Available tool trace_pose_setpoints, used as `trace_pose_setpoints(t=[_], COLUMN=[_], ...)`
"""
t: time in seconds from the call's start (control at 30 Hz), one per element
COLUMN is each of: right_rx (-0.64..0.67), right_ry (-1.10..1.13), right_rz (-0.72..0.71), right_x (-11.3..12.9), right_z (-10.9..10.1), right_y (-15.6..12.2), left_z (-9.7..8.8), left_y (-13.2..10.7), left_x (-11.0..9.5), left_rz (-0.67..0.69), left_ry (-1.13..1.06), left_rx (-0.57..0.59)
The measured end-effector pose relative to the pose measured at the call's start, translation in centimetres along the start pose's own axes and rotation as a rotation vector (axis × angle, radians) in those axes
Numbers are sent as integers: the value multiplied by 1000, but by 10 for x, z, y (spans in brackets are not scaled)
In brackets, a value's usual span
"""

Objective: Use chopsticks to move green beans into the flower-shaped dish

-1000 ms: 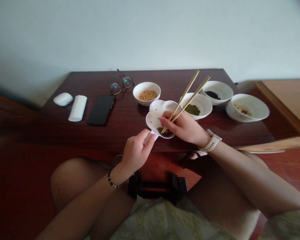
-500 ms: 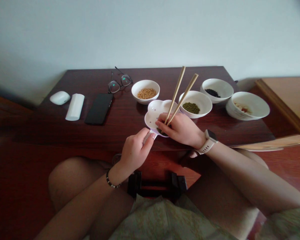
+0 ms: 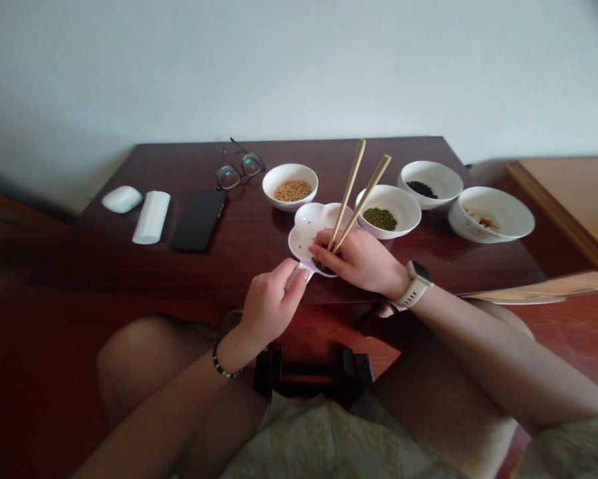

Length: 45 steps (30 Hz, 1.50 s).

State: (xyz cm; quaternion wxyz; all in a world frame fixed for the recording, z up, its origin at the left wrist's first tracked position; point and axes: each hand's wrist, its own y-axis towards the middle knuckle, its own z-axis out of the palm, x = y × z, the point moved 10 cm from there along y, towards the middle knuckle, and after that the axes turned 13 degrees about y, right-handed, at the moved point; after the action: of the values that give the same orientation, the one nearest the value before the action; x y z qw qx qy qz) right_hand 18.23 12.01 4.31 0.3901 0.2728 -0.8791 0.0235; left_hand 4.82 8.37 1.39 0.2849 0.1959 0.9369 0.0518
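Note:
My left hand (image 3: 273, 299) is closed round the short handle of a white, flower-shaped dish (image 3: 304, 229) with a purple edge. Over the dish's right side, my right hand (image 3: 361, 261) grips a pair of wooden chopsticks (image 3: 351, 189), their upper ends spread apart and pointing up. Their tips are down in the dish by some dark green beans (image 3: 322, 267), mostly hidden by my fingers. Just behind my right hand is a white bowl (image 3: 407, 211) with green beans (image 3: 380, 218) in it. A bowl of yellow soybeans (image 3: 292, 191) stands behind the dish.
On the right stand a bowl of black beans (image 3: 422, 189) and a larger bowl (image 3: 515, 216) with pale and red bits. Glasses (image 3: 239, 170), a black phone (image 3: 197, 221), a white cylinder-like object (image 3: 151, 217) and a white rounded object (image 3: 122, 199) lie left on the dark table (image 3: 104, 256).
The whole view has shifted slightly, so the table sits a little lower. Both hands keep their holds, and the chopsticks' upper ends have tilted slightly left.

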Motion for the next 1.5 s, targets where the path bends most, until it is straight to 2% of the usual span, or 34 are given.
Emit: trace_pose_setpoints(t=[1.03, 1.5], right_rx=[20, 22], right_ry=[33, -28], right_rz=[-2, -4], right_x=[1, 0], right_z=[0, 2], right_y=[0, 1], left_z=[0, 0], left_y=[-1, -1], left_x=[0, -1], left_rz=[-6, 3], left_ry=[13, 27], left_rx=[6, -4])
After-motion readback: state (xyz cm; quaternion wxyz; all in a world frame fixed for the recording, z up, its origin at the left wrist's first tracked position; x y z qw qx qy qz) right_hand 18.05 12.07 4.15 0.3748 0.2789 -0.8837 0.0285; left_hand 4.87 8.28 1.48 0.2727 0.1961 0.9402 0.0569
